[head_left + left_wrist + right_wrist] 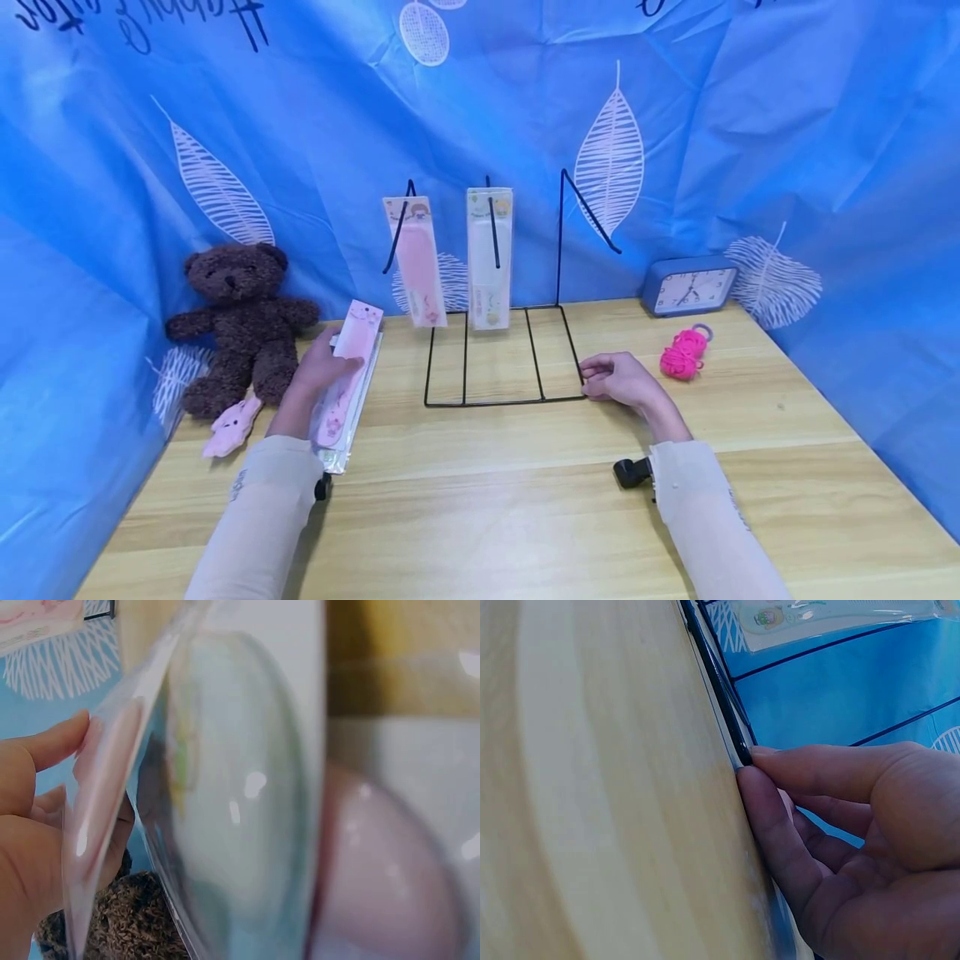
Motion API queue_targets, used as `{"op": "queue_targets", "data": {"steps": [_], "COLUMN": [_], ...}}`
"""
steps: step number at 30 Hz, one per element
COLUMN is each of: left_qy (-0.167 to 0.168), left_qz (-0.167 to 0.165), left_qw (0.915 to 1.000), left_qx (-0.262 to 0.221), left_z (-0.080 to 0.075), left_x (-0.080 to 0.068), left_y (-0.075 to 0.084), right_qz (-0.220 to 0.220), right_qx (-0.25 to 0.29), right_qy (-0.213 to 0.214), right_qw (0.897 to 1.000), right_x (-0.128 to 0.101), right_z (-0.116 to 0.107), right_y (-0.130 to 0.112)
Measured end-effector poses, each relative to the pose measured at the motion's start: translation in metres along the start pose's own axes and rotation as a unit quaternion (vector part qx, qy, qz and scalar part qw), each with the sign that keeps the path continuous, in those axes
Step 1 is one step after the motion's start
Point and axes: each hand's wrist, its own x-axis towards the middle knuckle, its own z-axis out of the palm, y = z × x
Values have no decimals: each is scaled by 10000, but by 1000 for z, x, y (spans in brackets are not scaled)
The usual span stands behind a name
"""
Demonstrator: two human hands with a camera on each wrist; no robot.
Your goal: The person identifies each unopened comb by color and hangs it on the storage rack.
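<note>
My left hand (321,367) grips a long pink package (351,371) with a clear plastic cover, at the top of a small stack on the table's left side. In the left wrist view, thumb and fingers hold its edge, and a pale green-white package (236,787) stands right beside it. My right hand (621,382) pinches the front right corner of a black wire display rack (506,403). One pink package (420,267) hangs on the rack's left hook and a white package (490,292) on the middle one. The right hook (592,212) carries nothing.
A brown teddy bear (251,333) sits at the back left, with a small pink plush (232,427) by its foot. A blue clock (690,286) and a pink yarn bundle (682,356) lie at the right. Blue cloth (487,108) hangs behind the wooden table (480,517).
</note>
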Motion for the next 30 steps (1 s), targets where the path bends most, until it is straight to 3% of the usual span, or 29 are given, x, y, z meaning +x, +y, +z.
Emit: {"op": "queue_targets", "data": {"steps": [13, 22, 30], "left_qy": [239, 347, 524], "left_qz": [697, 831, 1606], "left_qw": [9932, 9911, 9742], "left_qx": [-906, -983, -1497], "left_z": [-10, -14, -17], "left_x": [-8, -25, -34], "left_y": [8, 22, 33], "right_qz": [48, 13, 0], "right_qx": [-108, -39, -31], "right_qy": [8, -7, 5], "right_qw": [9999, 10000, 10000], "right_x": [1, 2, 1], "right_z": [-1, -2, 0], "right_y": [0, 0, 2]}}
